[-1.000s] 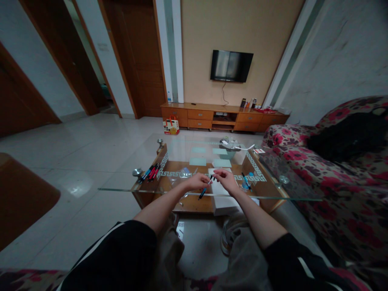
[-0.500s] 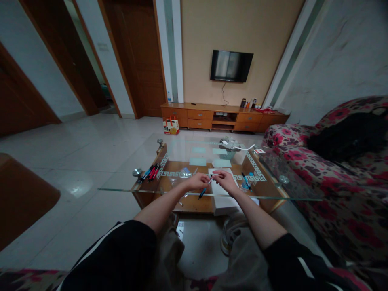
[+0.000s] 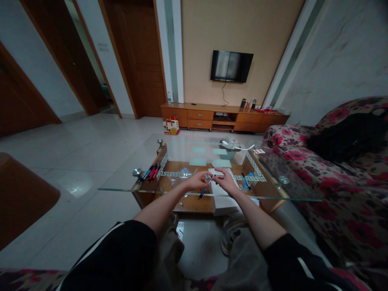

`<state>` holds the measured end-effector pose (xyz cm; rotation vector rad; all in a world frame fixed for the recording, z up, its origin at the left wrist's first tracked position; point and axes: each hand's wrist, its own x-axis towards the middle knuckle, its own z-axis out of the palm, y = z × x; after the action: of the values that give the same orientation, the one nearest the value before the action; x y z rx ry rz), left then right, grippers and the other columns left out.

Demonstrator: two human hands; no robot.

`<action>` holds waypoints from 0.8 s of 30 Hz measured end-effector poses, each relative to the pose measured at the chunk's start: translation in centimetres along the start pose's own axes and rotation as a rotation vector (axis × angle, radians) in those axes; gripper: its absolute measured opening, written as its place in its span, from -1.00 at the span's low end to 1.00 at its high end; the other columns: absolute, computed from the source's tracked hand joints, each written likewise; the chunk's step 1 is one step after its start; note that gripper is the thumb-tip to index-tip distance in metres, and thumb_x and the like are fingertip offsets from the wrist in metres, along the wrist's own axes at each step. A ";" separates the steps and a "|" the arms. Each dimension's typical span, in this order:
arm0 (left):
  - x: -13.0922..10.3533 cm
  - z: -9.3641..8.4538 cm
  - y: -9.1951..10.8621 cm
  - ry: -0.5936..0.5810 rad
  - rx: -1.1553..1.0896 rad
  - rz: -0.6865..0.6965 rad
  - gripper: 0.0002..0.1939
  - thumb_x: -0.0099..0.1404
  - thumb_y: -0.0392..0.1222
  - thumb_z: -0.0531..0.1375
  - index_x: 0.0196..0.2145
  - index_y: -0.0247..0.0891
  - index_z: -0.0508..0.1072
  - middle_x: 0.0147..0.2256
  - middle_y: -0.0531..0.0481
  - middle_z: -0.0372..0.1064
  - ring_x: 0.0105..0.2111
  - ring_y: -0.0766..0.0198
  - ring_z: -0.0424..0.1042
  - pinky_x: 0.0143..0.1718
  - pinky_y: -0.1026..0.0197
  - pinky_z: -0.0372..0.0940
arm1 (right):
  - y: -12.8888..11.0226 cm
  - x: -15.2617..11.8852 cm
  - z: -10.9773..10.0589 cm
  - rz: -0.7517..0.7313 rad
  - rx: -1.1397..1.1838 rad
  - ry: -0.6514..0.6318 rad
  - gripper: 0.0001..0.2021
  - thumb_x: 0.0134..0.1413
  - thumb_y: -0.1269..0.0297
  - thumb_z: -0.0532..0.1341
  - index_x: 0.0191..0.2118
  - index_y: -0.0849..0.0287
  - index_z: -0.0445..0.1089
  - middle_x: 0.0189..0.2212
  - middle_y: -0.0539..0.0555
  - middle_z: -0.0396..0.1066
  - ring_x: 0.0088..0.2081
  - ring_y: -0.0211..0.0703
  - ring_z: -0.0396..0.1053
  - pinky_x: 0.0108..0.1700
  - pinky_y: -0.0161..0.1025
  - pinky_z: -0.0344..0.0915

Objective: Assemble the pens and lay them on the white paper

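Observation:
Over the near part of the glass table (image 3: 121, 178), my left hand (image 3: 198, 180) is closed with its fingertips round a thin white piece (image 3: 209, 181). My right hand (image 3: 223, 180) meets it from the right, thumb and fingers pinched on something small and dark at the upper end of that piece, too small to name. A blue and black pen (image 3: 202, 193) lies just below my left fingers. Several blue, black and red pens (image 3: 150, 173) are grouped at the left of the table. At the right, another blue and black pen (image 3: 246, 181) lies by a blue-topped container (image 3: 245, 185).
Under my right hand is a white box (image 3: 224, 205). A basket (image 3: 227, 153) with plastic items stands at the far side of the table. The flowered sofa (image 3: 297, 155) borders the right. A brown piece of furniture (image 3: 27, 198) is at the left.
The fingers of my right hand have shifted slightly at the white piece, and a white length seen earlier between the fingertips no longer shows. Both arms stay nearly in place.

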<state>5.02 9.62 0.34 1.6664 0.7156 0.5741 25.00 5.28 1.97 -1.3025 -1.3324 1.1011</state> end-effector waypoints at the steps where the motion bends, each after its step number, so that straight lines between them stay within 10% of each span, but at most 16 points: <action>1: 0.0 0.0 0.0 -0.006 0.000 0.001 -0.35 0.06 -0.22 0.36 0.11 -0.32 0.34 -0.53 0.13 0.40 -0.63 0.40 0.34 -0.57 0.38 0.20 | 0.0 0.0 0.0 0.000 0.003 -0.004 -0.41 -0.13 0.20 0.40 0.07 0.18 0.32 -0.46 0.02 0.53 -0.49 -0.23 0.40 -0.45 -0.33 0.26; 24: 0.0 0.0 0.5 0.029 0.022 0.021 -0.40 0.09 -0.25 0.33 0.12 -0.34 0.40 -0.51 0.09 0.41 -0.57 0.38 0.34 -0.51 0.36 0.24 | 0.7 0.5 0.0 -0.061 -0.022 -0.012 -0.50 -0.12 0.12 0.39 -0.03 0.22 0.39 -0.51 0.00 0.49 -0.51 -0.23 0.36 -0.47 -0.32 0.25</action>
<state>5.04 9.55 0.86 1.6903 0.7282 0.6081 25.12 5.83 1.30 -1.2646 -1.3881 1.0570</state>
